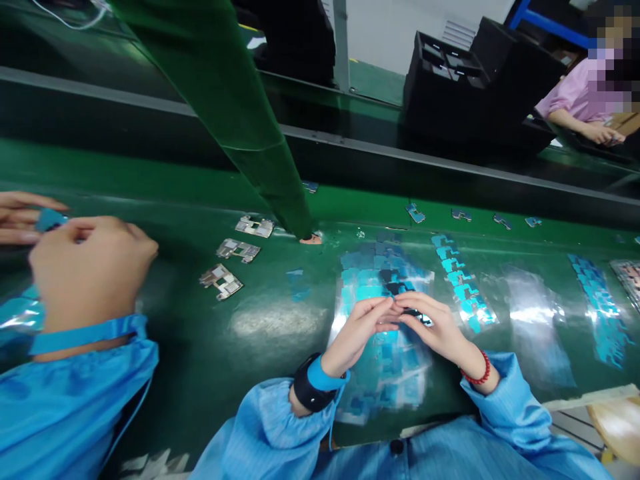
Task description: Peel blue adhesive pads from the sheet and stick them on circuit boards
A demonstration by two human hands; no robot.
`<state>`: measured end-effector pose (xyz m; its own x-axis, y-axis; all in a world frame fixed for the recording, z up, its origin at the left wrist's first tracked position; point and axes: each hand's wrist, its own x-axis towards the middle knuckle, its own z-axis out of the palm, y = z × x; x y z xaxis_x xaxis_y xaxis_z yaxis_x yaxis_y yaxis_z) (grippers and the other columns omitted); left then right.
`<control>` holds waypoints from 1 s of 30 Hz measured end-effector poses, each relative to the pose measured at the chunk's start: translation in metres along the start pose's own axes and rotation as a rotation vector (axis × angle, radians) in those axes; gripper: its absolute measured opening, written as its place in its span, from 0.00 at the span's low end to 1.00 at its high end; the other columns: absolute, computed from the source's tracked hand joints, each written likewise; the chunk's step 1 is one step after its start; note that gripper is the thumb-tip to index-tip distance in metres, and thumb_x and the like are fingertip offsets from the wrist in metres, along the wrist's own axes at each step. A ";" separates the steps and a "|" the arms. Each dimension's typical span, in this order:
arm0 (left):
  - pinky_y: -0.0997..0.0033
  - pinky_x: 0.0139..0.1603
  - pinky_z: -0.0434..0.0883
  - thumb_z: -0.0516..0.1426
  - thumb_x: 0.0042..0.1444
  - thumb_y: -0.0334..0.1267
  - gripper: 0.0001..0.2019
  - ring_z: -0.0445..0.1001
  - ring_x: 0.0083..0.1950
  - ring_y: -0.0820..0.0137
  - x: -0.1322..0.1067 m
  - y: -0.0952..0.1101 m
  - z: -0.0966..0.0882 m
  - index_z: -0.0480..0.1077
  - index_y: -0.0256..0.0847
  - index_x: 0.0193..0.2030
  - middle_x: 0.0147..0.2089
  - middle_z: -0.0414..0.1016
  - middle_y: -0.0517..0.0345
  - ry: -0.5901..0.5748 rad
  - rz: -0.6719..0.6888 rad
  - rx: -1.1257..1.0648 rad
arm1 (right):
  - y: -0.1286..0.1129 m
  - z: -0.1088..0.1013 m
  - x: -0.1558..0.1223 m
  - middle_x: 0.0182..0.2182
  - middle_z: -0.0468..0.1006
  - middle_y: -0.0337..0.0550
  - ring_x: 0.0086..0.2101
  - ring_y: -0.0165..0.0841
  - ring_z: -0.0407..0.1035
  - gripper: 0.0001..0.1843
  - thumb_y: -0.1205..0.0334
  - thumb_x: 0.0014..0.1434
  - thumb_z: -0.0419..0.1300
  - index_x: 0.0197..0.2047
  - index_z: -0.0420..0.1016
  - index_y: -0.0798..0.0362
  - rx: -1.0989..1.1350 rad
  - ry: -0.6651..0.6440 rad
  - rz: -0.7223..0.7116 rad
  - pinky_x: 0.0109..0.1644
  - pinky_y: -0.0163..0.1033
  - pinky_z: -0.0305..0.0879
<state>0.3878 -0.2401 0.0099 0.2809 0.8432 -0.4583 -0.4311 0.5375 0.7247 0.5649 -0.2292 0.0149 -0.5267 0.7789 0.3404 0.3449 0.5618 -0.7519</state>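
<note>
Glossy green surface [210, 373]: I see my left hand [361, 327] and right hand [434, 325] pinching a small dark part [411, 312] over a shiny sticker sheet [385, 280].

Bare green table surface [210, 360] lies open left of the left hand [357, 330]. Beyond it, three small silvery metal plates [237, 251] and a slanting green post [240, 113] block the way. A co-worker's hand [90, 270] crowds the far left; glossy sheets of blue stickers [463, 280] cover the right.
</note>
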 end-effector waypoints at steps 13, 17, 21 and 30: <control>0.76 0.34 0.73 0.64 0.48 0.48 0.15 0.75 0.30 0.72 -0.002 0.005 0.001 0.73 0.36 0.28 0.28 0.74 0.59 0.072 0.086 0.098 | 0.000 -0.004 -0.001 0.45 0.78 0.50 0.46 0.39 0.74 0.06 0.65 0.62 0.59 0.43 0.75 0.51 -0.015 0.112 0.034 0.51 0.46 0.72; 0.75 0.39 0.72 0.63 0.49 0.47 0.13 0.75 0.36 0.71 -0.001 0.006 0.001 0.72 0.38 0.28 0.31 0.74 0.60 0.034 0.093 0.101 | -0.002 -0.001 0.000 0.42 0.80 0.49 0.43 0.38 0.75 0.05 0.63 0.63 0.59 0.42 0.75 0.51 -0.011 0.150 0.053 0.49 0.45 0.72; 0.73 0.40 0.73 0.60 0.51 0.47 0.13 0.76 0.36 0.69 -0.001 0.006 0.001 0.70 0.38 0.28 0.31 0.74 0.58 0.046 0.088 0.160 | -0.007 0.003 -0.001 0.41 0.80 0.48 0.42 0.38 0.74 0.05 0.66 0.63 0.58 0.40 0.76 0.51 -0.015 0.171 0.012 0.50 0.47 0.71; 0.74 0.23 0.60 0.57 0.49 0.40 0.12 0.65 0.17 0.73 -0.004 0.006 -0.004 0.65 0.40 0.19 0.17 0.67 0.62 0.151 0.179 0.639 | -0.033 -0.024 0.002 0.28 0.75 0.40 0.28 0.30 0.70 0.11 0.53 0.58 0.64 0.32 0.72 0.53 0.535 0.218 0.438 0.33 0.35 0.70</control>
<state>0.3811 -0.2401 0.0139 0.1097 0.9353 -0.3364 0.1450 0.3197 0.9363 0.5717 -0.2393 0.0538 -0.2412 0.9704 0.0070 0.0321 0.0152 -0.9994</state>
